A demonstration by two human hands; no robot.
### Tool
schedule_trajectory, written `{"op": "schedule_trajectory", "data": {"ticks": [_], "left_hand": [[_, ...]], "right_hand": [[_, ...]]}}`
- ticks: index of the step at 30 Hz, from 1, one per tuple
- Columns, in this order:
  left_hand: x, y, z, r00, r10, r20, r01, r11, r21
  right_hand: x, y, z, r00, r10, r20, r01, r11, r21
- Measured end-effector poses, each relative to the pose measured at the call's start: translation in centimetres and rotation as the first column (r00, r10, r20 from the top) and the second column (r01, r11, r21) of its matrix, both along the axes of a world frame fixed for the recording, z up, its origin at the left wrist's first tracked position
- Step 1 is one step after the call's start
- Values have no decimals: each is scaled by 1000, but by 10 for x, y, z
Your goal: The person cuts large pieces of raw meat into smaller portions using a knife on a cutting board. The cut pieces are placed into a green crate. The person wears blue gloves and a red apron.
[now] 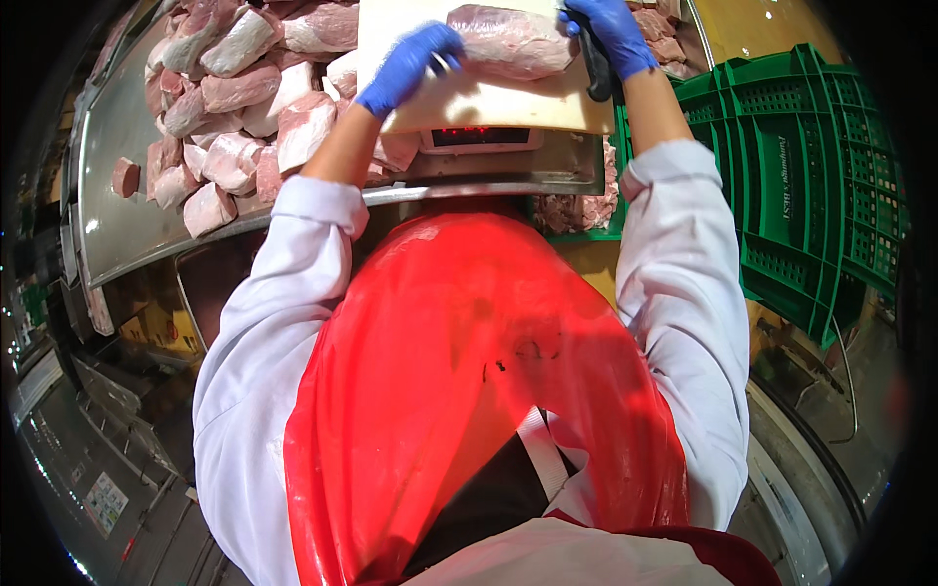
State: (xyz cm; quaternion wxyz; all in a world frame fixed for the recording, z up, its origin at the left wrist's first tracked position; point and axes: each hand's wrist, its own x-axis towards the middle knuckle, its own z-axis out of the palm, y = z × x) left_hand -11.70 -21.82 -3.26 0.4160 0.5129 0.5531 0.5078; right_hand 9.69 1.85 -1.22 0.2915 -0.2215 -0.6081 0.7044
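Observation:
A long pale-pink piece of raw meat (516, 42) lies across a white cutting board (537, 109) in front of me. My left hand (415, 63), in a blue glove, is at the meat's left end, with fingers bent and a gap beside the thumb; its fingertips are slightly blurred. At the right end, my blue-gloved right hand (614, 34) is closed around the black handle of a knife (594, 66). The handle points down toward me, and the blade is hidden from sight. Just below the board sits a scale (481, 139) with a lit red display.
Many cut meat pieces (234, 161) are heaped on a metal table (122, 220) at the left. Green plastic crates (782, 186) stand at the right. Small meat scraps (581, 210) lie in a container below the table edge. More meat (664, 49) shows beyond my right hand.

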Motion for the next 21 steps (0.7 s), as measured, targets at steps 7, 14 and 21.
{"op": "schedule_trajectory", "data": {"ticks": [7,14,21], "left_hand": [[-16,85,-64,987,-3,159,-14,994,107],[-140,31,-120,-162,649,-743,-43,748,662],[-109,18,-66,431,801,-414,-512,596,619]], "right_hand": [[33,-106,-15,941,-336,-35,338,938,82],[23,-160,-22,932,-312,187,220,893,392],[-2,-170,12,873,-408,266,-118,351,929]]}}
